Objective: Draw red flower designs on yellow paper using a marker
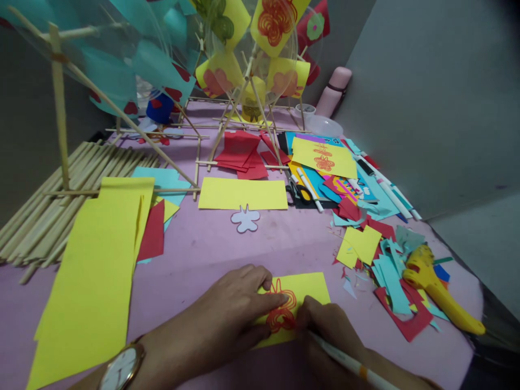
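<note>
My left hand, with a watch on its wrist, lies flat with fingers stretched out on a small yellow paper card at the near edge of the pink table. A red scribbled flower drawing is on the card. My right hand is closed round a white marker pen, its tip at the drawing's right side.
A white flower cut-out and a yellow strip lie farther back. A large yellow sheet and wooden sticks fill the left. Paper scraps, a yellow tool, scissors and markers sit right. Stick-and-paper structures stand behind.
</note>
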### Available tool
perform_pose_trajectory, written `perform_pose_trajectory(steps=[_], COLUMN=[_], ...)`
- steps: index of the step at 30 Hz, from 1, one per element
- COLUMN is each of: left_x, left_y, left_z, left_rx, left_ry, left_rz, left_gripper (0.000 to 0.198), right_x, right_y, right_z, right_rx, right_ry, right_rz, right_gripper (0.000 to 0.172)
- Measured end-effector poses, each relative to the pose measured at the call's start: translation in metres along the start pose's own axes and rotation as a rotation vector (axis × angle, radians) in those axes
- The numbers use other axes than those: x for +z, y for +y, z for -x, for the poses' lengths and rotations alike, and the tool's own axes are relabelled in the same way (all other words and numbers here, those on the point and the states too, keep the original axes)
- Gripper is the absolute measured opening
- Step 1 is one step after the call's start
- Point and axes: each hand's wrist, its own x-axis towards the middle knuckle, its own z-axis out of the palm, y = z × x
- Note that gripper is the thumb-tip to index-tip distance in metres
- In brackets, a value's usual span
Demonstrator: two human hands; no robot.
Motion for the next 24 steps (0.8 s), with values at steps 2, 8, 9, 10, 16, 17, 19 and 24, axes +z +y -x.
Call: perform_pose_trajectory(steps=[2,8,9,10,16,17,19,24], left_x=[0.001,0.001,0.001,0.001,0.0,0.0,-0.001,0.0], left_y=[0.0,-0.001,-0.001,-0.001,-0.001,-0.001,0.0,-0.001], left_z=[0.0,0.0,0.0,-0.001,-0.001,-0.002,-0.001,-0.001], left_rx=[-0.004,0.004,0.01,0.016,0.017,0.011,0.003,-0.005], left_ry=[-0.011,-0.012,0.002,0.016,0.023,0.02,0.012,-0.007], left_rz=[-0.005,0.005,0.009,0.011,-0.004,-0.006,-0.007,-0.001], left_gripper=[0.03,0.028,0.028,0.028,0.029,0.029,0.028,0.028], right_x=[0.002,0.005,0.005,0.005,0.003,0.003,0.002,-0.003], right_y=[0.001,0.002,0.001,0.001,-0.003,-0.004,-0.006,-0.01], right_z=[-0.001,0.0,0.0,0.0,-0.001,0.0,0.0,0.001], right_rx=[0.012,0.037,0.035,0.033,0.032,0.042,0.071,0.064], right_ry=[-0.009,0.014,0.009,0.01,0.052,0.052,0.064,0.019], right_rz=[0.03,0.036,0.044,0.051,0.041,0.044,0.046,0.038], right_gripper=[0.011,0.009,0.009,0.009,0.011,0.011,0.011,0.013])
